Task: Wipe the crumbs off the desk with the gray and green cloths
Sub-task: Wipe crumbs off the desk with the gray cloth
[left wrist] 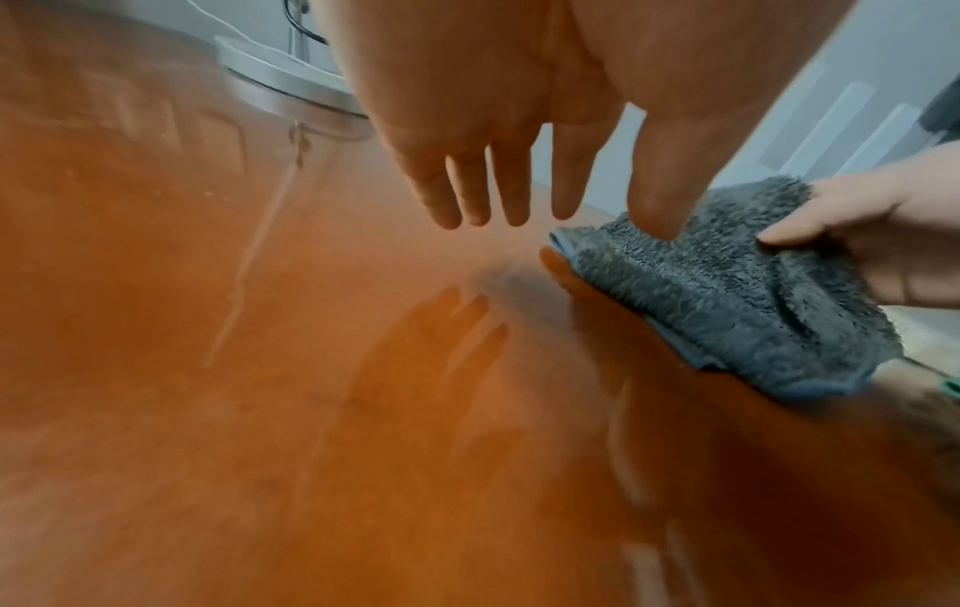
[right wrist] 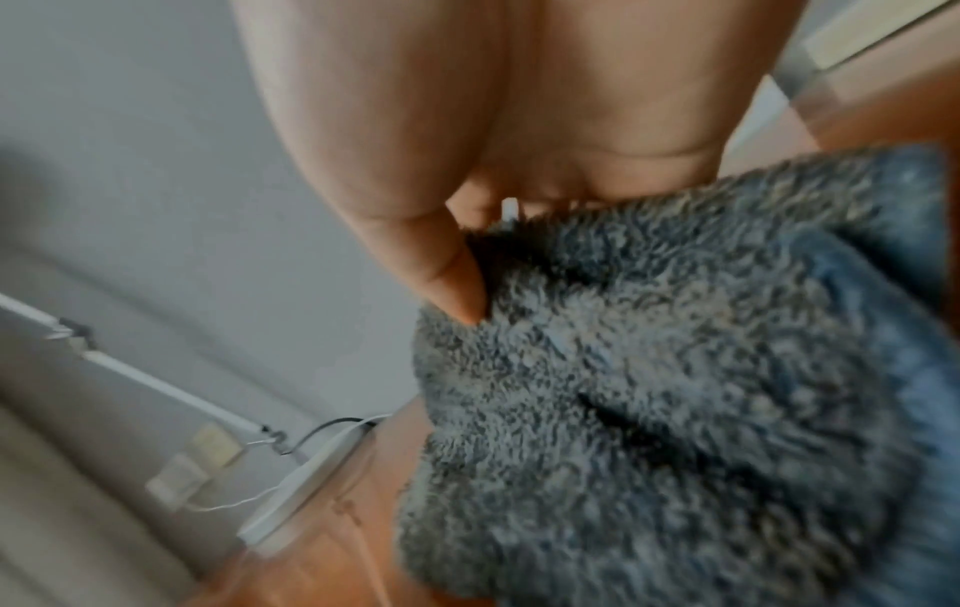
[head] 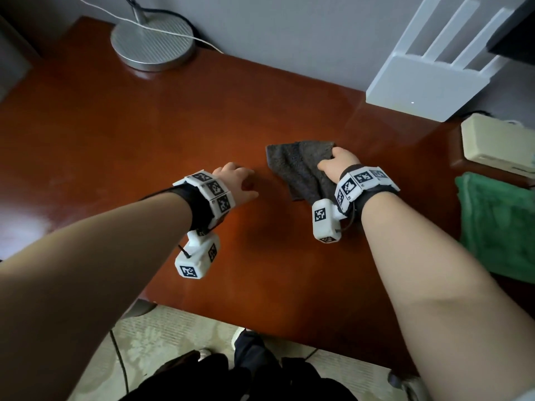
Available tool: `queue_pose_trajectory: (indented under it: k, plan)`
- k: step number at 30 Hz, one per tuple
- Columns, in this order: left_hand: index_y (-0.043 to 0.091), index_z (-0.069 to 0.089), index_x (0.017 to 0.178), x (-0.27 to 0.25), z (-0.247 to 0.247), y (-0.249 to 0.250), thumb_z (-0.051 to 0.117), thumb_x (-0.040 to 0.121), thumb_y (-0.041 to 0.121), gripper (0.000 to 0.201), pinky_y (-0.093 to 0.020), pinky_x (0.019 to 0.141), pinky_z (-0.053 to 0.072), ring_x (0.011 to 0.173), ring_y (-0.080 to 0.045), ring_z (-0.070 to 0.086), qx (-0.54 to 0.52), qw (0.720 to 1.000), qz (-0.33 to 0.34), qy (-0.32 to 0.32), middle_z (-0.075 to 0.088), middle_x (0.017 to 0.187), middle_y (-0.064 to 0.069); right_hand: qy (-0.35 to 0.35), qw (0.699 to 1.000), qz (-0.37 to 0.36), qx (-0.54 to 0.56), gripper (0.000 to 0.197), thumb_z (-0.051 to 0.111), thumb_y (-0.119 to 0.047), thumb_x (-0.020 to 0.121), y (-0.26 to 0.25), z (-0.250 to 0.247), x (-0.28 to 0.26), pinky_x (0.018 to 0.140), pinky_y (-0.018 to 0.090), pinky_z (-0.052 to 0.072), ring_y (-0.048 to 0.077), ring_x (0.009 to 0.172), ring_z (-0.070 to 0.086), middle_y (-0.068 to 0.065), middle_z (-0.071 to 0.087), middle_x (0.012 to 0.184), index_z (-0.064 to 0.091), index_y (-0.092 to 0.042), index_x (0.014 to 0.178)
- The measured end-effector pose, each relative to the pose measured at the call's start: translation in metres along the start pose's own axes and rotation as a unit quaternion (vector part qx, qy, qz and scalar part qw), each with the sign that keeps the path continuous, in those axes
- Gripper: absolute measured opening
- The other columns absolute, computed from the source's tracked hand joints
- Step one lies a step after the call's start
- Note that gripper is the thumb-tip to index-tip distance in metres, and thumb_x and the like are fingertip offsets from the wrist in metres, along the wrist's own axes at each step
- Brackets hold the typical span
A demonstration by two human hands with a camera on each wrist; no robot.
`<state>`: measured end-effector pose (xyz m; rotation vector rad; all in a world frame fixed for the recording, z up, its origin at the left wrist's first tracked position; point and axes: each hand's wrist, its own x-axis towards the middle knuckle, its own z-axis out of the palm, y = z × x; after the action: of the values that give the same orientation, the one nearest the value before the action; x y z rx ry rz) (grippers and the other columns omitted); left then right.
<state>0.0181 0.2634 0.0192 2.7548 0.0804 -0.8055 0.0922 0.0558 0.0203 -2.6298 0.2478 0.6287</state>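
The gray fluffy cloth [head: 301,166] is bunched in my right hand [head: 337,164] just above the reddish-brown desk [head: 144,125]; my thumb and fingers pinch it, and it hangs down toward the wood. In the right wrist view the gray cloth [right wrist: 675,390] fills the lower right below my thumb. My left hand [head: 240,180] hovers over the desk to the left of the cloth, holding nothing; its fingers [left wrist: 514,185] are straight and spread. The green cloth [head: 500,227] lies crumpled at the desk's right edge. A few pale crumbs [left wrist: 156,191] dot the far left of the desk.
A round metal lamp base [head: 153,43] with cables stands at the back left. A white router [head: 428,79] sits at the back right by the wall, with a cream box [head: 495,143] beside it. The desk's front edge runs above my feet.
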Motion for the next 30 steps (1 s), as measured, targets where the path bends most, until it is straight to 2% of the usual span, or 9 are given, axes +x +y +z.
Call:
queue_pose_trajectory:
  k: [4, 9, 15, 17, 19, 23, 26, 28, 30]
  plan:
    - [0.028, 0.021, 0.147, -0.021, -0.012, -0.001, 0.055, 0.088, 0.046, 0.071, -0.044, 0.109, 0.032, 0.135, -0.026, 0.029, -0.062, 0.997, 0.011, 0.051, 0.026, 0.149, -0.003, 0.052, 0.993, -0.098, 0.048, 0.044, 0.042, -0.018, 0.096, -0.006, -0.010, -0.042, 0.099, 0.029, 0.035, 0.028, 0.128, 0.042, 0.009, 0.036, 0.144, 0.038, -0.011, 0.138]
    - [0.029, 0.007, 0.149, -0.053, -0.028, -0.001, 0.067, 0.079, 0.044, 0.093, -0.044, 0.112, 0.029, 0.139, -0.025, 0.026, -0.124, 0.988, 0.042, 0.087, 0.019, 0.154, -0.005, 0.052, 0.981, -0.178, 0.061, 0.041, 0.040, -0.018, 0.099, -0.015, -0.023, -0.116, 0.097, 0.028, 0.035, 0.026, 0.127, 0.045, 0.010, 0.047, 0.139, 0.038, -0.013, 0.139]
    - [0.014, 0.026, 0.144, -0.105, -0.023, 0.004, 0.072, 0.078, 0.013, 0.080, -0.034, 0.104, 0.037, 0.132, -0.024, 0.038, -0.228, 0.956, 0.152, 0.104, 0.037, 0.144, -0.009, 0.078, 0.957, -0.224, 0.167, 0.035, 0.044, -0.011, 0.097, -0.016, -0.029, -0.199, 0.106, 0.033, 0.036, 0.018, 0.123, 0.048, 0.004, 0.054, 0.129, 0.045, -0.011, 0.132]
    - [0.011, 0.035, 0.136, -0.121, -0.021, 0.006, 0.070, 0.080, 0.009, 0.066, -0.032, 0.082, 0.046, 0.115, -0.024, 0.050, -0.281, 0.941, 0.157, 0.100, 0.049, 0.129, -0.006, 0.096, 0.952, -0.225, 0.181, 0.035, 0.044, -0.010, 0.097, -0.009, -0.030, -0.225, 0.109, 0.037, 0.034, 0.020, 0.126, 0.047, 0.004, 0.053, 0.133, 0.046, -0.010, 0.131]
    - [0.012, 0.041, 0.123, -0.137, -0.021, 0.013, 0.066, 0.083, 0.011, 0.047, -0.029, 0.068, 0.042, 0.094, -0.020, 0.052, -0.267, 0.945, 0.158, 0.100, 0.052, 0.107, -0.003, 0.116, 0.950, -0.217, 0.191, 0.035, 0.045, -0.010, 0.096, 0.001, -0.030, -0.250, 0.111, 0.041, 0.033, 0.022, 0.129, 0.045, 0.006, 0.051, 0.136, 0.046, -0.010, 0.131]
    - [0.016, 0.039, 0.099, -0.165, -0.018, 0.035, 0.062, 0.087, 0.013, 0.026, -0.027, 0.061, 0.043, 0.079, -0.019, 0.052, -0.250, 0.945, 0.190, 0.094, 0.053, 0.086, -0.002, 0.151, 0.945, -0.188, 0.220, 0.032, 0.044, -0.005, 0.096, 0.032, -0.031, -0.289, 0.109, 0.033, 0.033, 0.015, 0.119, 0.047, 0.005, 0.054, 0.127, 0.048, -0.007, 0.128]
    - [0.016, 0.040, 0.099, -0.177, -0.007, 0.060, 0.062, 0.086, 0.007, 0.027, -0.029, 0.062, 0.056, 0.079, -0.023, 0.058, -0.296, 0.931, 0.207, 0.054, 0.054, 0.090, -0.005, 0.184, 0.951, -0.146, 0.202, 0.036, 0.042, -0.005, 0.097, 0.060, -0.037, -0.309, 0.095, 0.013, 0.029, 0.009, 0.117, 0.041, 0.003, 0.050, 0.127, 0.043, -0.005, 0.134]
    - [0.016, 0.043, 0.104, -0.183, 0.001, 0.081, 0.061, 0.087, 0.006, 0.027, -0.031, 0.064, 0.058, 0.088, -0.026, 0.058, -0.290, 0.929, 0.228, 0.031, 0.053, 0.099, -0.007, 0.200, 0.954, -0.115, 0.192, 0.040, 0.043, -0.009, 0.097, 0.084, -0.041, -0.313, 0.103, 0.017, 0.027, 0.009, 0.123, 0.039, -0.002, 0.046, 0.132, 0.040, -0.006, 0.138]
    - [0.015, 0.046, 0.104, -0.189, 0.009, 0.107, 0.058, 0.089, 0.007, 0.021, -0.019, 0.056, 0.055, 0.089, -0.022, 0.057, -0.270, 0.931, 0.245, 0.001, 0.054, 0.098, -0.004, 0.211, 0.957, -0.084, 0.181, 0.045, 0.046, -0.017, 0.097, 0.112, -0.045, -0.312, 0.113, 0.031, 0.028, 0.018, 0.133, 0.040, 0.003, 0.043, 0.144, 0.039, -0.009, 0.141]
